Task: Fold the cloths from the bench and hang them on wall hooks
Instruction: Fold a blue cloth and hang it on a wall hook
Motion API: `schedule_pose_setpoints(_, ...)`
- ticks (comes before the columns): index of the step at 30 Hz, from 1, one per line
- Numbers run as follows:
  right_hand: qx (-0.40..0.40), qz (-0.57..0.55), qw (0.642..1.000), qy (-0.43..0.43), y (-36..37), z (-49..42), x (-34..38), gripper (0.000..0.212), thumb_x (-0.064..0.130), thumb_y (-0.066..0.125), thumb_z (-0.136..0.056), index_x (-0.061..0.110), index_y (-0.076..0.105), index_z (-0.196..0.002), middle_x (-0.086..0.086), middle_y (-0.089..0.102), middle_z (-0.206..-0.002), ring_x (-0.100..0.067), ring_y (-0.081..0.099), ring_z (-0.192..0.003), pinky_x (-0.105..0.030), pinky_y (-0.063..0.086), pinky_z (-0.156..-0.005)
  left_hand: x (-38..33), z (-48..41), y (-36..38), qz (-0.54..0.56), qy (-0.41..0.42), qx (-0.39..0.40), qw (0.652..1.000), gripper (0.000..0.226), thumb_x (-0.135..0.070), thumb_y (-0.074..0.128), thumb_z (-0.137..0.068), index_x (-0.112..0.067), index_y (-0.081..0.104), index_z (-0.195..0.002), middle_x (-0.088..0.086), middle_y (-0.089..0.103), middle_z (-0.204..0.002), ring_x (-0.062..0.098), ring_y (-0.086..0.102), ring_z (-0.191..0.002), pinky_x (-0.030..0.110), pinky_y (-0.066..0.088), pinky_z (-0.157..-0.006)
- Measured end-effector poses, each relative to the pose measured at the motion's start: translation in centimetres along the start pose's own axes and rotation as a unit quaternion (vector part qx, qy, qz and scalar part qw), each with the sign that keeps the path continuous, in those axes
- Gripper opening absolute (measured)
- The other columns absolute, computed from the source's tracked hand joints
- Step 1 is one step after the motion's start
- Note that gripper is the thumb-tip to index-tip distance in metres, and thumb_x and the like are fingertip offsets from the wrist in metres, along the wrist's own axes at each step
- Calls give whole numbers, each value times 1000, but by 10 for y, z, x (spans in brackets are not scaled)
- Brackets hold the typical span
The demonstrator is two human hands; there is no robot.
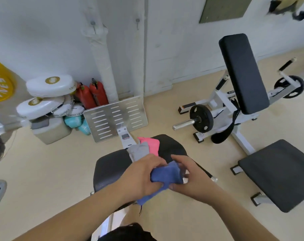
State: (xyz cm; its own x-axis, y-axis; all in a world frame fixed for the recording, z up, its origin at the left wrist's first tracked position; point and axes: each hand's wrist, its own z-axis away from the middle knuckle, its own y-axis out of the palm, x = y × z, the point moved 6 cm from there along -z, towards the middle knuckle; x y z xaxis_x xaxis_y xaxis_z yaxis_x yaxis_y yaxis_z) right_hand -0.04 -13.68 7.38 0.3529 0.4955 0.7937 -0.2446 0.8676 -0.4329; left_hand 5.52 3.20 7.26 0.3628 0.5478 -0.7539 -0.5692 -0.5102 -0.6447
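Head view: both hands pinch the blue cloth [166, 175] above the black worktop [111, 169]; left hand [140, 180] grips its near edge, right hand [191, 174] closes on the far side. Judged: folding step, mid-way. Grey cloth [139, 152] and pink cloth [152, 146] lie waiting on the worktop. Next: finish the fold, carry to a wall hook [93, 25]. Gym floor, weight machine [234, 105] nearby.
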Motion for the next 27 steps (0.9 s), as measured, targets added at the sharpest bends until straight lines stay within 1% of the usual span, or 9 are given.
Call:
schedule_pose_setpoints(3,-32,113,992,-49,3,46,2,47,27,82,-77,35,58,-116,16,63,-110,-4,62,-99,-26,54,-83,-40,29,9,-49,90,21,994,34,-37,69,-82,-32,63,-115,-13,63,-109,3,57,-98,25,52,-87)
schedule_pose_setpoints(6,-69,129,989,-14,0,87,-7,31,34,80,-78,38,60,-102,14,70,-95,-9,66,-88,-36,58,-80,-63,53,13,-50,91,31,994,37,-42,73,-82,-32,60,-115,-13,62,-109,5,58,-95,27,54,-84)
schedule_pose_setpoints(9,-104,44,993,22,-6,117,-16,30,22,82,-81,35,64,-102,10,74,-96,-10,70,-89,-38,60,-85,-64,70,9,1,37,39,999,43,-47,79,-74,-39,57,-110,-15,64,-104,6,62,-94,29,57,-83)
schedule_pose_setpoints(12,-148,-67,985,59,-10,134,-22,29,16,81,-82,27,69,-106,6,78,-95,-14,74,-91,-41,61,-89,-50,83,0,106,-24,32,994,46,-44,81,-74,-40,58,-113,-15,66,-106,8,66,-100,29,57,-90)
schedule_pose_setpoints(16,-161,-179,968,76,5,138,-15,25,18,78,-89,22,70,-113,-1,80,-101,-22,76,-98,-49,59,-96,-33,90,-12,245,-101,37,963,52,-33,79,-72,-35,61,-120,-3,70,-114,19,68,-108,41,55,-101)
schedule_pose_setpoints(19,-155,-240,955,79,22,120,10,25,19,74,-93,16,67,-117,-7,80,-104,-27,77,-98,-51,59,-96,-16,93,-31,303,-124,42,944,52,-36,77,-71,-30,63,-120,2,72,-116,25,70,-110,47,54,-103)
schedule_pose_setpoints(22,-137,-271,949,83,42,84,44,30,19,72,-94,12,64,-122,-10,80,-105,-28,77,-97,-50,60,-95,17,92,-66,331,-138,10,934,42,-29,77,-75,-31,66,-116,7,74,-111,32,72,-105,52,59,-96)
schedule_pose_setpoints(25,-139,-261,951,90,66,35,78,40,29,78,-88,17,61,-122,-4,80,-103,-24,78,-95,-46,62,-90,65,82,-123,284,-153,-53,945,38,-27,76,-74,-38,64,-108,6,73,-105,30,74,-95,50,64,-83)
schedule_pose_setpoints(27,-164,-253,949,93,85,-2,102,45,32,81,-85,21,60,-124,1,80,-105,-19,77,-95,-43,64,-86,100,73,-164,288,-158,-76,941,37,-22,78,-78,-36,61,-108,10,71,-104,33,73,-92,48,65,-79)
